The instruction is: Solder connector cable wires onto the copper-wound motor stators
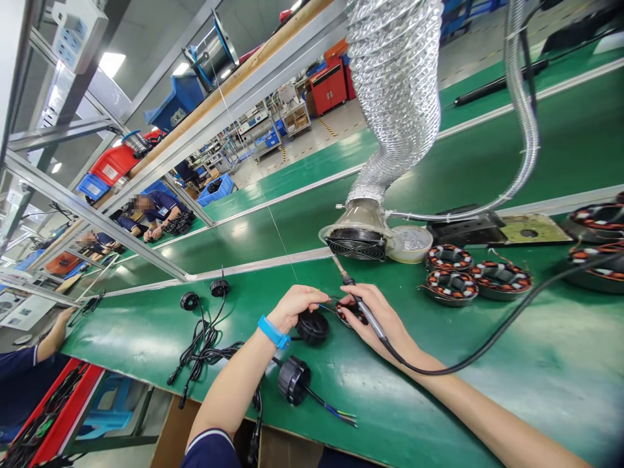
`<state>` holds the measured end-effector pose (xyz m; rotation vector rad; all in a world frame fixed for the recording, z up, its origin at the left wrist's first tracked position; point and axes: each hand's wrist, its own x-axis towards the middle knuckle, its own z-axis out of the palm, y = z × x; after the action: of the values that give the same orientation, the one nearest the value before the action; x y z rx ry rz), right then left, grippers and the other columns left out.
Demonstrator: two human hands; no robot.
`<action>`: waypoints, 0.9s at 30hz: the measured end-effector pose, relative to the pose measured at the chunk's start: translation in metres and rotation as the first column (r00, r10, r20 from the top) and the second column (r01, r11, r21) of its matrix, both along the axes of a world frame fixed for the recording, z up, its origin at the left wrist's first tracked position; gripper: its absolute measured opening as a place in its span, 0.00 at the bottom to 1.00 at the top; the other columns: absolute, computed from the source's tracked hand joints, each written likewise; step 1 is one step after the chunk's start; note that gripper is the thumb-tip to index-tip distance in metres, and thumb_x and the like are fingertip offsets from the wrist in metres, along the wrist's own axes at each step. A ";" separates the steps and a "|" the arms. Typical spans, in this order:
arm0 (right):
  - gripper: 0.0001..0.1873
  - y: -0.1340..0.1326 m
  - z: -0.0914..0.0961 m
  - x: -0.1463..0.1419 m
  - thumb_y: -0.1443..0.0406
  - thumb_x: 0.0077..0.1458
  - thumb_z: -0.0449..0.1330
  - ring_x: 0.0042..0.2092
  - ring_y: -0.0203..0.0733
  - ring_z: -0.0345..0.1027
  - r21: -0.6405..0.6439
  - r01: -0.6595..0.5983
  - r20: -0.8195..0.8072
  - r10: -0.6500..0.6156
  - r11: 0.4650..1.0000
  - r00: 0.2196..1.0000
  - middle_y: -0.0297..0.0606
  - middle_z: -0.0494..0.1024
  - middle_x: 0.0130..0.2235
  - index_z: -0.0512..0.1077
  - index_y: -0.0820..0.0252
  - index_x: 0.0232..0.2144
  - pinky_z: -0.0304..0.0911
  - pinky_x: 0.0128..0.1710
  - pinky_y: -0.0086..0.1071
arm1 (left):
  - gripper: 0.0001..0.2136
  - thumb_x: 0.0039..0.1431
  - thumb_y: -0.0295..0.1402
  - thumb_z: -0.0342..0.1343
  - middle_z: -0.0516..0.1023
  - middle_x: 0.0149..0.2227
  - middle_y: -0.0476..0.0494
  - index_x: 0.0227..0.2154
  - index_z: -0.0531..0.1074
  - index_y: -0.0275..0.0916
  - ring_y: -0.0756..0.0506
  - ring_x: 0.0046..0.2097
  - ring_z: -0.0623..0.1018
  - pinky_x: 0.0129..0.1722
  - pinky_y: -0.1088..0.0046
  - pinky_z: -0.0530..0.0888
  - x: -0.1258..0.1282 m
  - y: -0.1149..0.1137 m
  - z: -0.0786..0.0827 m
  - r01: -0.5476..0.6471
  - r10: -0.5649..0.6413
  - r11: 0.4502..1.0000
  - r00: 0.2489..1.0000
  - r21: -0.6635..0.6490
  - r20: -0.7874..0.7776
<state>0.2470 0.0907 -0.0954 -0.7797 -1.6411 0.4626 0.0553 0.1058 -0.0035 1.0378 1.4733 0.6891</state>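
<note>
The left hand [291, 309], a blue wristband [273, 331] at its wrist, arches over a ribbed black round plastic connector [312, 327] on the green table [429, 403]; whether it grips anything cannot be told. The right hand [371, 313] pinches a slim black-and-silver soldering iron [364, 312], its tip pointing toward a black-grilled metal fume funnel [355, 242] at the end of a silver foil duct [392, 84]. Under those fingers lies a second dark round connector [350, 314] with thin wires. A third black connector [294, 380], trailing blue and yellow wires, sits just below the left forearm, and two more with coiled black cables [202, 344] lie further left. To the right, a clear round dish [410, 244] and copper-wound stators with orange and white banding [501, 279] crowd the table. The iron's black cable [468, 351] crosses toward them. A co-worker [160, 214] sits beyond a metal-framed shelf rail [146, 188].
</note>
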 end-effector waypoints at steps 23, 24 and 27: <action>0.24 -0.009 -0.020 0.128 0.57 0.71 0.52 0.50 0.60 0.76 0.171 0.353 0.360 -0.392 0.920 0.846 0.52 0.74 0.53 0.70 0.47 0.66 0.74 0.50 0.54 | 0.18 0.67 0.50 0.60 0.62 0.16 0.58 0.40 0.77 0.37 0.52 0.20 0.63 0.25 0.75 0.59 -0.035 -0.011 0.027 0.029 0.071 0.888 0.977 0.460 -0.200; 0.23 -0.014 -0.017 0.119 0.58 0.71 0.54 0.49 0.57 0.76 0.178 0.344 0.349 -0.386 0.922 0.854 0.51 0.74 0.53 0.71 0.47 0.65 0.75 0.48 0.51 | 0.18 0.66 0.50 0.60 0.62 0.16 0.58 0.39 0.78 0.36 0.52 0.20 0.63 0.25 0.74 0.59 -0.028 -0.020 0.023 0.128 -0.041 0.921 0.971 0.367 -0.237; 0.21 -0.031 -0.010 0.087 0.60 0.71 0.57 0.46 0.50 0.77 0.162 0.282 0.302 -0.320 0.946 0.898 0.47 0.75 0.53 0.72 0.49 0.63 0.75 0.44 0.41 | 0.17 0.63 0.46 0.63 0.73 0.20 0.52 0.37 0.81 0.35 0.50 0.26 0.69 0.31 0.73 0.64 -0.012 -0.030 0.009 0.324 -0.285 0.939 0.921 0.113 -0.265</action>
<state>0.3337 0.0601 -0.1052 -1.0451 -1.7891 0.0150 0.0432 0.0757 0.0052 1.4818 1.4371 0.4669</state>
